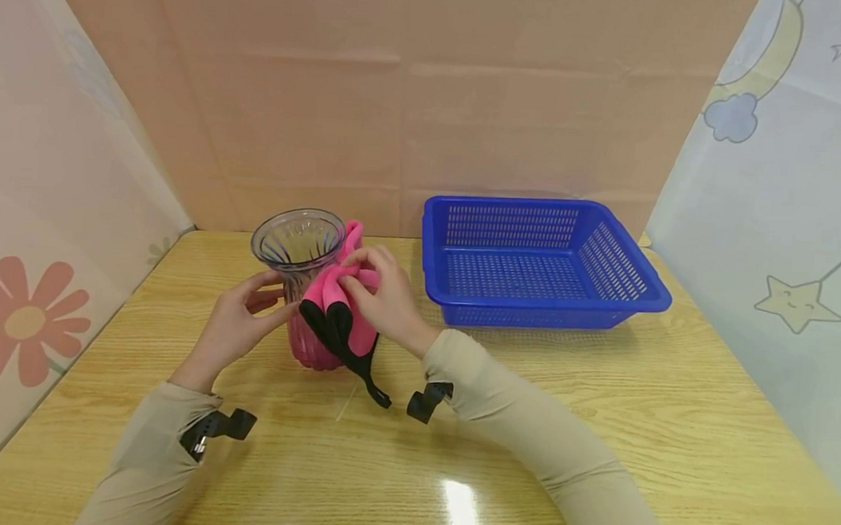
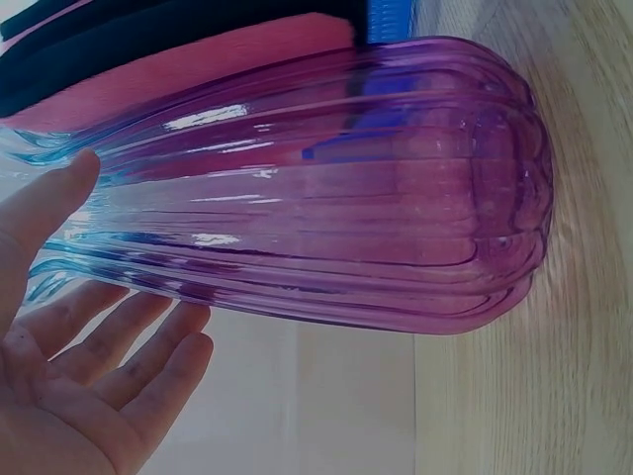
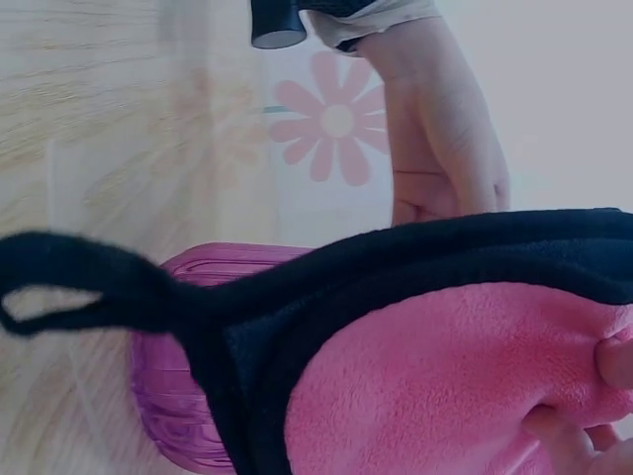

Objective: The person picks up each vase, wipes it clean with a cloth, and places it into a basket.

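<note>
A ribbed glass vase, bluish at its flared mouth and purple-pink below, stands upright on the table. My left hand holds it at the neck from the left, thumb on the near side and fingers round the other. Against the vase's right side hangs a fluffy pink cloth with black trim and a black hanging loop. My right hand pinches the bunched upper part of this cloth just below the vase's rim. The cloth covers part of the vase in the head view.
To the right, a blue plastic basket with slotted walls sits at the back of the wooden table. A pinkish backdrop rises behind, and printed panels flank both sides.
</note>
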`<state>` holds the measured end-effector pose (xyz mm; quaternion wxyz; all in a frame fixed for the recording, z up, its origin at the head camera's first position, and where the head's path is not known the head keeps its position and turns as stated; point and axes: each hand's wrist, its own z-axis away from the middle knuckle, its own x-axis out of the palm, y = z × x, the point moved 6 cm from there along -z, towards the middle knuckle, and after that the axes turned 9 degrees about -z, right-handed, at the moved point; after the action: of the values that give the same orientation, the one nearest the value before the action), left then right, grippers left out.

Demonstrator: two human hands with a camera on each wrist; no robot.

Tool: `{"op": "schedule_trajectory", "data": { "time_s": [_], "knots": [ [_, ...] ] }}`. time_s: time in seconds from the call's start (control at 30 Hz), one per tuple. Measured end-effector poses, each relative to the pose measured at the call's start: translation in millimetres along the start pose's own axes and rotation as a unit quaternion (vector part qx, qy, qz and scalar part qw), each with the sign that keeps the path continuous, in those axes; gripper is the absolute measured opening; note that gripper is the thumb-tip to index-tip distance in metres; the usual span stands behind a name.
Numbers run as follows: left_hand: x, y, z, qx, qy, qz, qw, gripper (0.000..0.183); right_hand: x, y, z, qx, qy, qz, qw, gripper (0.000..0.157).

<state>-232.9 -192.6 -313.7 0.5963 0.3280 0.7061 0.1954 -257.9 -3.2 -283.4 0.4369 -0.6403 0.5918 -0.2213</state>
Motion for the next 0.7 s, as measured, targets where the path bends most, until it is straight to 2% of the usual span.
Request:
{"op": "schedule_trajectory", "data": {
  "time_s": [0.23, 0.43, 0.7],
  "knots": [
    [0.7, 1.6, -0.1, 0.001, 0.002, 0.005, 1.0000, 0.053, -6.5, -5.7, -1.8, -0.016, 0.014, -0.020, 1.000, 0.014],
    [1.0, 3.7, -2.5, 0.021, 0.013, -0.008, 0.9997, 0.052, -12.9, -11.0, -4.3, -0.020, 0.016, -0.057, 0.998, 0.015],
    [3.7, 3.5, -6.0, 0.048, -0.025, -0.005, 0.9985, 0.054, -22.8, -18.6, -8.5, -0.035, 0.024, -0.078, 0.996, 0.016]
  ]
}}
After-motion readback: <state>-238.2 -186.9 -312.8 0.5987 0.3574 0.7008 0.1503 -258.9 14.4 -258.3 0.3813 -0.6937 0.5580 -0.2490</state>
